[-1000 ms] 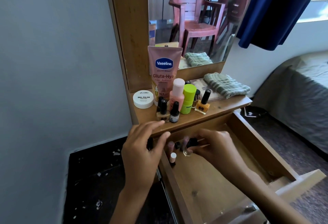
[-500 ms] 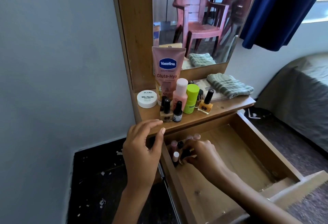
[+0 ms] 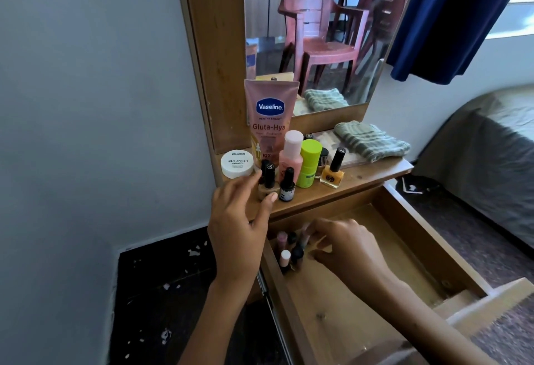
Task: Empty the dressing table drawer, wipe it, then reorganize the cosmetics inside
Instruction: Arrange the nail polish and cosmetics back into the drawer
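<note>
The wooden drawer (image 3: 361,292) stands pulled out below the table top. Several small bottles (image 3: 289,252) stand in its back left corner. My right hand (image 3: 346,246) is inside the drawer just right of them, blurred, with curved fingers and nothing visibly held. My left hand (image 3: 237,220) is raised to the table top, fingers spread around a beige nail polish bottle (image 3: 267,189), thumb at its base. Behind it stand a Vaseline tube (image 3: 270,116), a pink bottle (image 3: 290,159), a green bottle (image 3: 309,162), a yellow nail polish (image 3: 332,175) and a white jar (image 3: 237,163).
A folded green cloth (image 3: 372,140) lies on the right of the table top, below the mirror (image 3: 318,32). A grey wall is at the left, and a bed (image 3: 491,148) and blue curtain (image 3: 456,17) at the right. The drawer's right side and front show bare wood.
My right hand set a dark bottle down among the bottles in the drawer's corner and drew slightly right. My left hand rose from the drawer's edge to the beige nail polish.
</note>
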`<state>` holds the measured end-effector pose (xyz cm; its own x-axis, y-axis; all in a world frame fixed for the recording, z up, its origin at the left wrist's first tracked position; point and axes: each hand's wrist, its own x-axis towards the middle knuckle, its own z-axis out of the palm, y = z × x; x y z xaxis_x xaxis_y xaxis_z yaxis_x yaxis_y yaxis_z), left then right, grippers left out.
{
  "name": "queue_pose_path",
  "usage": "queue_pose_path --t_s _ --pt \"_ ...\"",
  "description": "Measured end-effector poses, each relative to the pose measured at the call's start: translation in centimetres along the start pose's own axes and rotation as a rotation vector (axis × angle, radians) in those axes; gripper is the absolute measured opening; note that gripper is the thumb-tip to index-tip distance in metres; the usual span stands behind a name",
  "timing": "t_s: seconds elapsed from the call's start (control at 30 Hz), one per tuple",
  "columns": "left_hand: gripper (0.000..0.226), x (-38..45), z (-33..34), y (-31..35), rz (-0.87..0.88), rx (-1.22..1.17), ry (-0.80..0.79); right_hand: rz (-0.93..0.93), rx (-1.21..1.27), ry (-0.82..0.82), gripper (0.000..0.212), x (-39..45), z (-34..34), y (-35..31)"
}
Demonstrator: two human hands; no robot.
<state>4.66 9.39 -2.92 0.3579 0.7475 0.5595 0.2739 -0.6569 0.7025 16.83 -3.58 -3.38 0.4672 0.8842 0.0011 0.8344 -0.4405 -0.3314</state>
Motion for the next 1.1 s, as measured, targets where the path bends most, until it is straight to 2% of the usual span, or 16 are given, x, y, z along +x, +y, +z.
queue_pose_path --t_s 0.13,0.33,0.57,0.67,0.73,0.83,0.9,1.0,1.1 --pt "0.051 1.5 1.3 -0.1 0.037 0.135 -0.043 0.012 0.03 0.102 0.022 -0.4 -2.1 0.0" --pt "0.027 2.2 0.7 0.0 0.073 0.127 -0.019 -0.026 0.16 0.214 0.014 -0.5 -3.3 -0.2" --pt "0.023 0.3 -1.7 2.0 0.129 -0.034 -0.097 -0.183 0.437 0.324 0.038 0.3 -3.1 -2.0" --pt "0.022 -0.2 -1.8 2.9 0.093 -0.203 -0.196 -0.216 0.479 0.309 0.026 0.3 -3.0 -2.3" --pt "0.025 -0.4 -1.5 2.7 0.084 -0.217 -0.257 -0.194 0.453 0.286 0.017 0.2 -2.9 -2.1" --pt "0.046 -0.3 -1.4 2.0 0.085 -0.158 -0.323 -0.095 0.41 0.255 0.02 0.1 -2.5 -0.8" --pt "0.056 -0.2 -1.4 1.4 0.084 -0.125 -0.299 -0.027 0.366 0.205 0.022 0.1 -1.9 0.4" --pt "0.045 -0.1 -1.5 1.1 0.038 -0.161 -0.221 0.05 0.256 0.097 0.023 0.2 -0.6 1.9" --pt "0.03 -0.4 -1.5 1.2 0.007 -0.179 -0.194 0.147 0.103 0.059 0.022 0.6 0.5 2.7"
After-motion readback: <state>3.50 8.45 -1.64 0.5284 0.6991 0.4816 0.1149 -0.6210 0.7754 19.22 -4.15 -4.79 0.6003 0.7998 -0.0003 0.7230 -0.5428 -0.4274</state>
